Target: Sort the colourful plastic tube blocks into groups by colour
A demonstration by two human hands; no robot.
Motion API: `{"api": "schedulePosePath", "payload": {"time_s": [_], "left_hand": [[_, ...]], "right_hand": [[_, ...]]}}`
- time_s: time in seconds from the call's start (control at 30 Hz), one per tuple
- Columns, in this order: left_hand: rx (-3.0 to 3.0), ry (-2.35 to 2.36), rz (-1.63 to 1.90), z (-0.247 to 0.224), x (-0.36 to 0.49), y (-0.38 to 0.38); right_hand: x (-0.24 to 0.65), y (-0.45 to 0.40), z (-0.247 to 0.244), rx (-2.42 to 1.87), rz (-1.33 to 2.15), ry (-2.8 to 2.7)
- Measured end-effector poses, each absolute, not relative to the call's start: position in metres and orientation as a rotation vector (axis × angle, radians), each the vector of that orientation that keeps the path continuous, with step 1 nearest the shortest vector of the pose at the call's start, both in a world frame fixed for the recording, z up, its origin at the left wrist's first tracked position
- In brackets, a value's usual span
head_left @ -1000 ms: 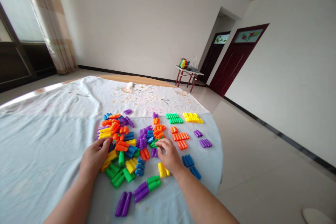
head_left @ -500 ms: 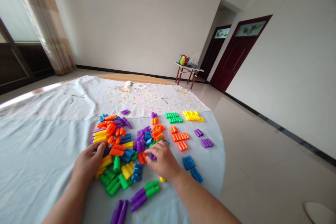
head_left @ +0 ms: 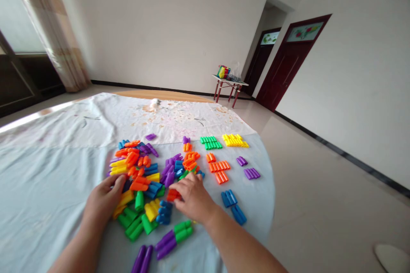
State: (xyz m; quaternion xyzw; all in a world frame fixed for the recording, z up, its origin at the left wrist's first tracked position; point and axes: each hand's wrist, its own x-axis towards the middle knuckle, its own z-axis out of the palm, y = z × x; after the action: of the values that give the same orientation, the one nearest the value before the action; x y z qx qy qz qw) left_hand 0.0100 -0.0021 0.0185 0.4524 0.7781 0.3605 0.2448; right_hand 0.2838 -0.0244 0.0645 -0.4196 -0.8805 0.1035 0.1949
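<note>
While left hand point(head_left: 105, 194) curls at pile point(head_left: 139, 184), grip unclear, right hand point(head_left: 193, 197) arches open by orange piece point(head_left: 173, 195).

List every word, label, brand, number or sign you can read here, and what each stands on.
There is no readable text.
Plastic pieces: no lettering that I can make out.
Tablecloth: printed pattern, no legible words.
Colourful bag on the far table: too small to tell whether it bears any.
</note>
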Motion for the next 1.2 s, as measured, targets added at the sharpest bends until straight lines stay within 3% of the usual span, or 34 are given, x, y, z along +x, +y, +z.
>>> {"api": "schedulePosePath", "payload": {"time_s": [0.17,0.43,0.87,1.07,1.2], "left_hand": [[1.244,2.148,1.019,0.023,0.017,-0.006],[1.239,2.154,0.972,0.027,0.016,-0.006],[1.185,2.166,0.881,0.018,0.005,0.001],[1.162,2.166,0.899,0.025,0.010,-0.002],[1.274,2.202,0.937,0.024,0.012,-0.003]], "right_hand": [[0.295,-0.024,0.067,-0.996,0.380,-2.507],[0.287,-0.030,0.066,-1.233,0.252,-2.431],[0.287,-0.031,0.066,-1.195,0.292,-2.436],[0.334,-0.019,0.094,-1.071,0.430,-2.209],[0.388,-0.003,0.102,-1.208,0.475,-2.152]]}}
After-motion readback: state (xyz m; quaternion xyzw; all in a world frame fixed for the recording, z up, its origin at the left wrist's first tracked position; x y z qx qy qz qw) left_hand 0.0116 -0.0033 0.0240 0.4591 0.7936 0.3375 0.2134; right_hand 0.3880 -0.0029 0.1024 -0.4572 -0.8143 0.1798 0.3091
